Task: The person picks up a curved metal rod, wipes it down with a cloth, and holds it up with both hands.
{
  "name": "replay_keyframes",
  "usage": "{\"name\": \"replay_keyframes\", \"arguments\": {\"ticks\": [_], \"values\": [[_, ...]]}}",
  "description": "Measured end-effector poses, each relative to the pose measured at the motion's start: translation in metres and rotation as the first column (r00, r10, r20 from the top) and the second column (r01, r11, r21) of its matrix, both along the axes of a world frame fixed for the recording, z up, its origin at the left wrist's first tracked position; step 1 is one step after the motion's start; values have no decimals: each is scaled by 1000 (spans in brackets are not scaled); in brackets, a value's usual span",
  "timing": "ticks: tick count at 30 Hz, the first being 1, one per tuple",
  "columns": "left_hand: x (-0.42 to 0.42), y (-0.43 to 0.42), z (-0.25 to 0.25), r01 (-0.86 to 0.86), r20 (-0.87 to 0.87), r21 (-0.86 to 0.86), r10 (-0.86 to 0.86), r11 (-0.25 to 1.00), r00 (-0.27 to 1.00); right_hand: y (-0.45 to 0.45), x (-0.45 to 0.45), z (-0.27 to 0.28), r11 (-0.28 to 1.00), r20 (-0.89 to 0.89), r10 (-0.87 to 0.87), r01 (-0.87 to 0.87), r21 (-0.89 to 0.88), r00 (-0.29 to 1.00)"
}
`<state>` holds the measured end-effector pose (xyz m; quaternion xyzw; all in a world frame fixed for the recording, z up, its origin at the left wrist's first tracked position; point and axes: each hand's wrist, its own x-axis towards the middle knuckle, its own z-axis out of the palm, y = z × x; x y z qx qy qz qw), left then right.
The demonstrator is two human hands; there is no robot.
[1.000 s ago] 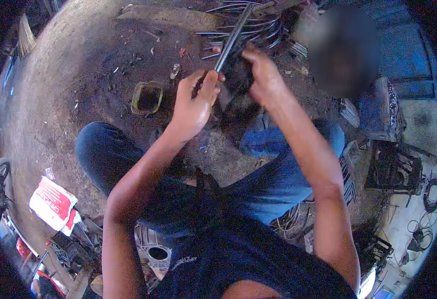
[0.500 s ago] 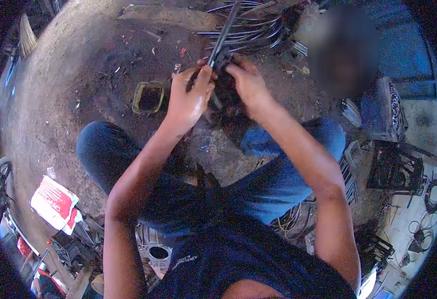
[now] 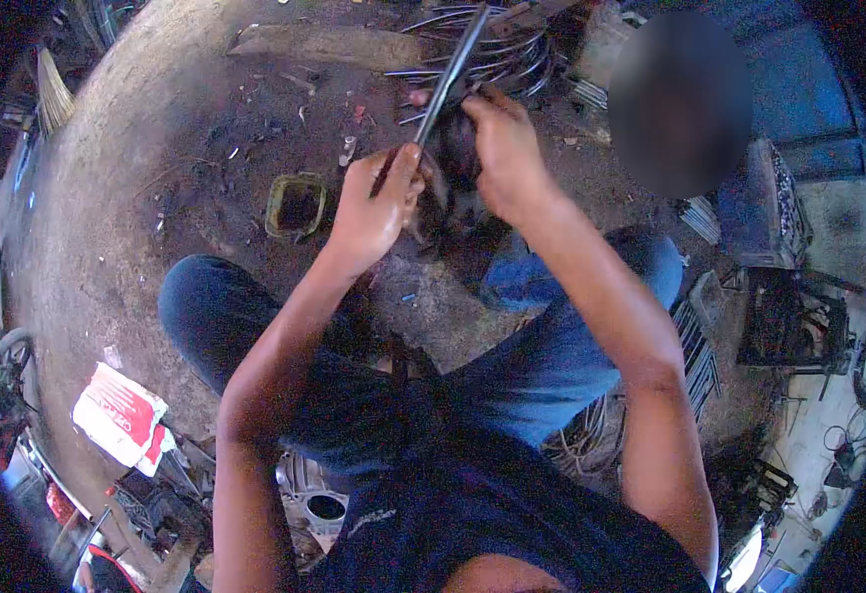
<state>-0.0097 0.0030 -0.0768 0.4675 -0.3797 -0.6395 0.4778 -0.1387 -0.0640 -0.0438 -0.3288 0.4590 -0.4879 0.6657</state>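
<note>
Left grip (image 3: pixel 369 217) clasps rod (image 3: pixel 454 71) above littered workshop floor (image 3: pixel 191 128).

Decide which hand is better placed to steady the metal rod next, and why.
Probably the left hand: it grips the near end of the metal rod. The right hand is beside the rod, at a dark object too blurred to identify.

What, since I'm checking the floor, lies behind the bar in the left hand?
Rods on the floor show on both sides of the bar. Whatever is directly behind it is covered, and the left hand hides its lower end.
</note>
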Motion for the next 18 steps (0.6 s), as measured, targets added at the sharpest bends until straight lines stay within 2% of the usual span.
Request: {"name": "replay_keyframes", "arguments": {"ticks": [1,4,6,7,9,13,15,16,17,18], "values": [[2,1,3,-35,-33,64,37,997,999,8,-4,-11,979,-148,123,-145,-146,981],[-2,3,15,-102,-23,182,108,978,994,9,1,-39,980,-152,89,-114,-162,984],[-2,2,16,-141,19,225,140,964,990,5,-3,-26,974,74,214,-219,63,974],[-1,2,13,-103,-29,207,112,973,993,7,-2,-20,975,80,211,-216,58,974],[-1,0,12,-62,-70,178,76,982,995,12,-1,-7,983,-19,185,-185,9,983],[1,0,19,67,-76,71,-61,995,995,5,-8,3,983,93,180,-183,25,979],[-5,2,15,107,-202,-6,-106,994,974,-5,-9,16,994,49,48,-43,-96,998],[-2,2,10,201,-110,-101,-212,974,971,-7,-18,26,992,143,125,-122,-29,982],[-5,3,3,203,-102,-108,-214,973,971,-9,-23,32,992,147,125,-120,-39,981],[-10,5,-3,91,-42,-171,-100,981,994,-12,-25,36,996,195,88,-83,-32,977]]}}
